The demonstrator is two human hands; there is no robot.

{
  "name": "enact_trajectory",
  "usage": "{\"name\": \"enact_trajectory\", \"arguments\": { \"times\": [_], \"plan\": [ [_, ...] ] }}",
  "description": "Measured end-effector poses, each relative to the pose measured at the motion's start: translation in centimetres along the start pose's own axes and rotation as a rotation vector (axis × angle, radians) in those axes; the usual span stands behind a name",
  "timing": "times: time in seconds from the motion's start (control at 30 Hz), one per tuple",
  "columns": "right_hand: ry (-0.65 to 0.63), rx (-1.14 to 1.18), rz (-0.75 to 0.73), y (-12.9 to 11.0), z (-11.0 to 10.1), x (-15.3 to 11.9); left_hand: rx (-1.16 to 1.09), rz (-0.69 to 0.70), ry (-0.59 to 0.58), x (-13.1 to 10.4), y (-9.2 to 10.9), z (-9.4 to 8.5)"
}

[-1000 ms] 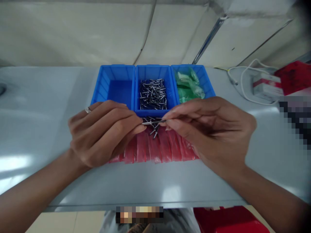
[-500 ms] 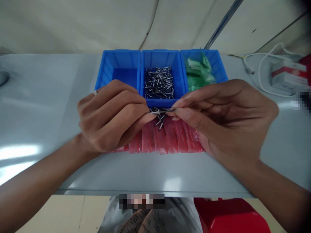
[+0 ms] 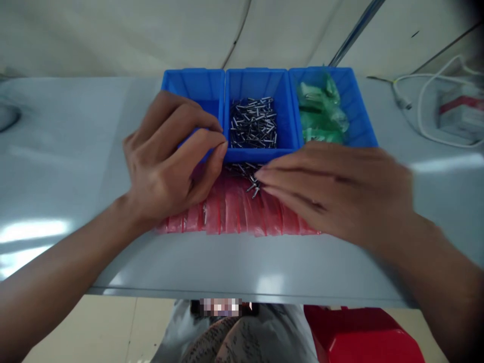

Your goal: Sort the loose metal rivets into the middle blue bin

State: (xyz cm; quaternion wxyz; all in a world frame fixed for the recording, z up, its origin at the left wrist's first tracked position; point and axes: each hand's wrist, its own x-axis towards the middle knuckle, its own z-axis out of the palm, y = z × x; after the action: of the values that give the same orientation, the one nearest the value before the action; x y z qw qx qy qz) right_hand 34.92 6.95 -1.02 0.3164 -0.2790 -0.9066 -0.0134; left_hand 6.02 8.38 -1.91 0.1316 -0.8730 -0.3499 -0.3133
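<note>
My left hand point(image 3: 170, 156) is curled in front of the left blue bin, thumb and forefinger pressed together; whatever lies between them is hidden. My right hand point(image 3: 336, 189), slightly blurred, reaches in from the right with fingers stretched out and tips slightly apart. Its fingertips are at a small pile of blind rivets point(image 3: 254, 186) just below the middle bin. That pile rests on a row of pink plastic bags point(image 3: 232, 209), partly covered by both hands. More blind rivets point(image 3: 254, 123) fill the bottom of the middle blue bin point(image 3: 260, 155).
The left blue bin point(image 3: 194, 75) is partly behind my left hand. Green plastic bags point(image 3: 321, 113) lie in the right blue bin point(image 3: 361, 118). A white cable point(image 3: 419, 113) and a box point(image 3: 461, 116) lie at the right. Below the table edge stands a red stool point(image 3: 363, 335).
Both hands held a blind rivet between them earlier. They have since parted: the right hand has let go and turned palm down over the pile, while the left fingers have closed tighter.
</note>
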Motion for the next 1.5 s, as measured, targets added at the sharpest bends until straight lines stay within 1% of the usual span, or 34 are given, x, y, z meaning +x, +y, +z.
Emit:
{"name": "enact_trajectory", "arguments": {
  "times": [0.03,0.07,0.13,0.23,0.33,0.47,0.53,0.63,0.77,0.8,0.9,0.97,1.03,1.13,1.17,1.23,1.3,1.33,1.4,1.5],
  "plan": [
    [-0.086,-0.104,-0.124,0.2,0.1,0.0,0.004,0.013,-0.001,0.0,0.0,0.0],
    [-0.141,-0.170,-0.210,0.3,0.3,0.0,0.008,0.021,-0.005,0.0,0.0,0.0],
    [-0.188,-0.240,-0.293,0.4,0.8,0.1,0.007,0.026,-0.014,0.0,0.2,0.0],
    [-0.200,-0.270,-0.302,0.3,1.3,0.3,-0.010,0.029,-0.014,-0.1,0.2,0.0],
    [-0.189,-0.223,-0.269,0.3,1.4,0.3,-0.001,0.045,-0.001,-0.1,-0.2,0.2],
    [-0.096,-0.284,-0.279,0.4,1.3,0.0,0.016,0.182,0.089,-0.1,-1.0,0.6],
    [-0.033,-0.276,-0.233,0.5,1.4,-0.1,0.014,0.225,0.113,0.0,-1.1,0.7],
    [0.035,-0.191,-0.138,0.3,1.7,-0.3,0.005,0.260,0.122,0.2,-0.9,0.7],
    [0.002,-0.045,0.050,-0.3,1.9,-0.1,0.017,0.284,0.116,0.3,-0.6,0.7],
    [0.010,-0.032,0.073,-0.4,1.8,-0.1,0.020,0.288,0.116,0.3,-0.6,0.8],
    [0.074,-0.080,0.011,-0.7,1.1,0.2,0.020,0.317,0.116,0.2,-0.4,1.0],
    [0.070,-0.100,0.039,-0.8,0.6,0.5,0.006,0.300,0.076,0.1,-0.2,1.0],
    [0.072,-0.058,0.088,-1.1,0.2,0.7,-0.010,0.255,0.025,0.1,0.0,0.8],
    [0.176,0.107,0.107,-1.7,0.1,0.8,-0.015,0.214,0.005,-0.1,0.2,0.4],
    [0.208,0.182,0.157,-2.0,0.2,0.8,-0.010,0.206,0.010,-0.1,0.2,0.3],
    [0.257,0.328,0.334,-2.5,0.5,0.8,-0.007,0.192,0.028,-0.2,0.2,0.2],
    [0.324,0.410,0.499,-2.9,0.9,0.7,-0.009,0.171,0.031,-0.3,0.3,0.1],
    [0.362,0.428,0.551,-3.0,1.0,0.7,-0.010,0.159,0.032,-0.3,0.3,0.1],
    [0.410,0.454,0.606,-3.1,1.2,0.8,-0.022,0.142,0.021,-0.3,0.4,0.0],
    [0.420,0.521,0.627,-3.0,1.3,1.0,-0.046,0.135,0.041,-0.3,0.6,-0.1]
  ]
}}
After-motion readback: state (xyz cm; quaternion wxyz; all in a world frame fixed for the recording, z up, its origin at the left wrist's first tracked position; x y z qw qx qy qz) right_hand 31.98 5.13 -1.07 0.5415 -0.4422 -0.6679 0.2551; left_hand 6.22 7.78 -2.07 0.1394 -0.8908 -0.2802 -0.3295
